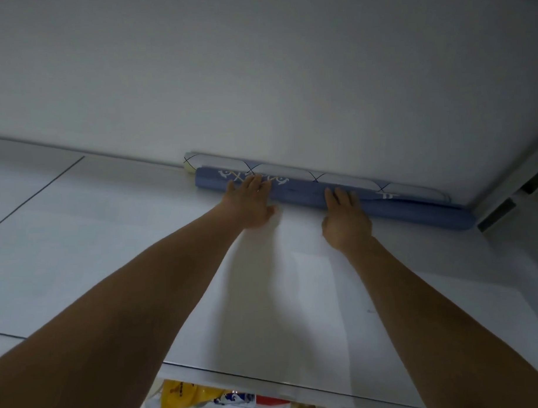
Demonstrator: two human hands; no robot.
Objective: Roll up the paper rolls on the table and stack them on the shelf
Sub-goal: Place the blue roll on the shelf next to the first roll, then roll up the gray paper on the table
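White shelf (pixel 110 240), wall (pixel 257 67) behind; left hand (pixel 252 201), right hand (pixel 346 219) flat, released, pressing blue roll (pixel 304 192).

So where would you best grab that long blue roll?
I'd say its middle stretch, at two spaced points, coming from the near side. The blue roll is long and lies crosswise, with the patterned roll and wall close behind it.

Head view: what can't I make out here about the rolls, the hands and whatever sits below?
Pale roll: head view, mostly hidden behind the blue roll.
Blue roll's print: head view, partly covered by the left hand, too small to read.
Right hand: head view, palm side hidden against the roll.
Yellow packet: head view, cut off by the shelf top and bottom edge; label blurred.
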